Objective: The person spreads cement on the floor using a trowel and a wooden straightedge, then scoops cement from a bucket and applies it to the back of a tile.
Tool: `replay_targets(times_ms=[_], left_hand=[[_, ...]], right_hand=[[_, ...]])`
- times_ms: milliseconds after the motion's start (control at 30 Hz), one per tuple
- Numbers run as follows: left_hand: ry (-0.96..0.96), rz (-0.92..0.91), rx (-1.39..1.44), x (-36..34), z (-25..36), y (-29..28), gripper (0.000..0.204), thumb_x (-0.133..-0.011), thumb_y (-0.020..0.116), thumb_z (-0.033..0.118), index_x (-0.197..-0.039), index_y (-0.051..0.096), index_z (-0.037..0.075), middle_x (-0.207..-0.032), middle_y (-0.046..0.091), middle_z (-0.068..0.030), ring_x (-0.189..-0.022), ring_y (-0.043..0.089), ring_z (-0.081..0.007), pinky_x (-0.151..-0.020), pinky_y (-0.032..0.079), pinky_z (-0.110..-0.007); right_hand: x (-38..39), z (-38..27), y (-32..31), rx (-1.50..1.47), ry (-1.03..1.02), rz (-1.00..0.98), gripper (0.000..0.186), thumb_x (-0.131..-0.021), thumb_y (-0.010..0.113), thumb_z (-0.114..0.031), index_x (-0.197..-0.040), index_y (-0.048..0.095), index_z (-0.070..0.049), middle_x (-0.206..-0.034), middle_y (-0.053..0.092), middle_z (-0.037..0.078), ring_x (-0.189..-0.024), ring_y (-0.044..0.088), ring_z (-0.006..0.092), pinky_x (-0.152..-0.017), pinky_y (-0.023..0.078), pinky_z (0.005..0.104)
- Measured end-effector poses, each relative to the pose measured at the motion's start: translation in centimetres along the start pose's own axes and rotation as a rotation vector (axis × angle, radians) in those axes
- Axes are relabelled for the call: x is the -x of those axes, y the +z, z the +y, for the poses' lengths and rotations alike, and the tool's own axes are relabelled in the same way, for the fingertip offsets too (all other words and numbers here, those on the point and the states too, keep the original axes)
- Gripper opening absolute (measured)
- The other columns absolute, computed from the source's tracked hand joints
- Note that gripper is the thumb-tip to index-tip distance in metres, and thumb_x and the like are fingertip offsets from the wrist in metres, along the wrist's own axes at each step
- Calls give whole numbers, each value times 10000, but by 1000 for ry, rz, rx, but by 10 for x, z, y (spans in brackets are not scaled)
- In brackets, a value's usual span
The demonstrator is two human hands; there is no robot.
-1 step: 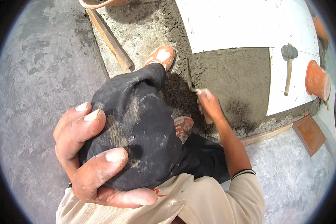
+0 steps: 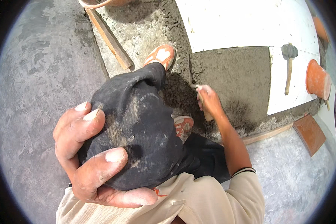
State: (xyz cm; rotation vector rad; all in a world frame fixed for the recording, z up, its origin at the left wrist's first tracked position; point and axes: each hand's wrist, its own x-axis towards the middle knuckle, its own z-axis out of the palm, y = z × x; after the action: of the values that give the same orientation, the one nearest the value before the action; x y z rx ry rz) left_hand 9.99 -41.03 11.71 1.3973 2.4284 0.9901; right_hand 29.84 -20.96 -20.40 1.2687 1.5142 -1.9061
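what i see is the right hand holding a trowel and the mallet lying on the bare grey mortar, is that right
Not quite: the mallet isn't on the mortar; the head view shows it lying on the white tiles. The right hand is holding a trowel, as you say.

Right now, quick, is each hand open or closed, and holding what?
Left hand: open, cupped over the dark-trousered knee.
Right hand: closed, holding a trowel.
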Motion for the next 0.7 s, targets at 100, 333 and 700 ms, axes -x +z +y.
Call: replay_targets(times_ms=[100,333,700], left_hand=[[24,-2,6,-2,-4,3,831,-862,711,752,-1439,591,166,-1479,511,-314,-1410,480,-501,-1173,380,-645],[69,-10,22,-9,-5,5,814,-885,717,715,-1426,592,120,-1462,524,-331,-1395,497,-497,-1166,386,-641],[49,4,74,-11,-6,5,750,-912,731,640,-1390,615,74,-1455,527,-351,-1390,510,-486,-1159,397,-621]], right_hand=[[-11,-3,-1,-200,15,-26,399,-1106,521,-419,-1131,622,-33,-811,603,33,-610,593,126,-524,485,312],[61,73,-6,-321,170,-123,430,-1096,553,-466,-1135,607,-41,-832,608,42,-601,585,144,-523,482,314],[87,27,-19,873,-376,432,362,-1038,644,-359,-1197,622,-35,-1081,702,218,-948,705,446,-800,560,541]])
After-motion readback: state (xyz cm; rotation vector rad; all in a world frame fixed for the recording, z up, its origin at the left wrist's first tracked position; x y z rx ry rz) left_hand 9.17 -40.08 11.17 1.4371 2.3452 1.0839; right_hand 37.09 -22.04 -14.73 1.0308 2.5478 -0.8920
